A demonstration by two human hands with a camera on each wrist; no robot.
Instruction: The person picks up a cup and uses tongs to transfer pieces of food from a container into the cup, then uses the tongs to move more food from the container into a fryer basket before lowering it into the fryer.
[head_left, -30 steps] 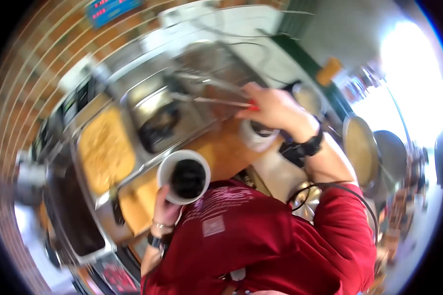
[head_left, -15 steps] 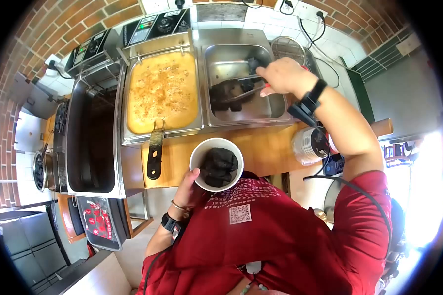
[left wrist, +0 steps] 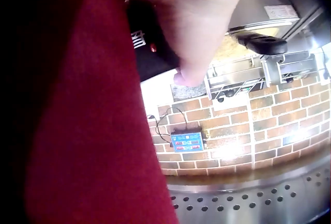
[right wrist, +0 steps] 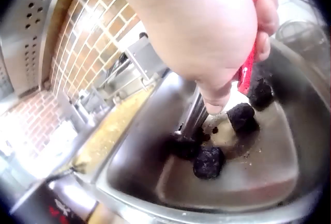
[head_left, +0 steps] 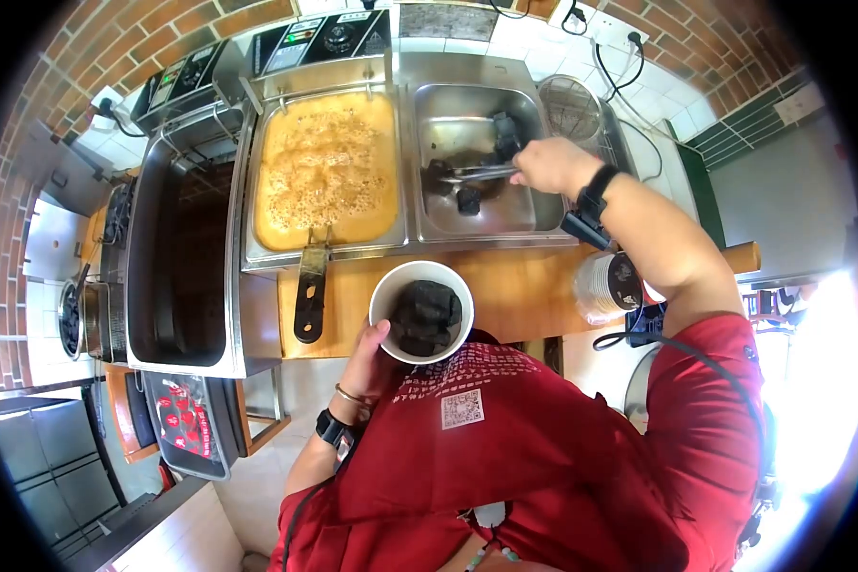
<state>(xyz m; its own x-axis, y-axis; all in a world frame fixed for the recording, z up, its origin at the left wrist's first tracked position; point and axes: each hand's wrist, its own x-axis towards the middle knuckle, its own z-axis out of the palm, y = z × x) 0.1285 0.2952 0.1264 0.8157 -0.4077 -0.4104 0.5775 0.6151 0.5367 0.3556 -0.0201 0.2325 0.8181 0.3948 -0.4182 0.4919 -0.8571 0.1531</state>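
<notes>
The right hand (head_left: 555,165) is gripping tongs (head_left: 483,173); black lumps (right wrist: 208,162) are lying below its fingers. The left hand (head_left: 364,362) is holding a white cup (head_left: 384,303).

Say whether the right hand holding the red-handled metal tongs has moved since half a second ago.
Yes: in the head view, the right hand has shifted toward the near rim of the rectangular steel basin.
</notes>
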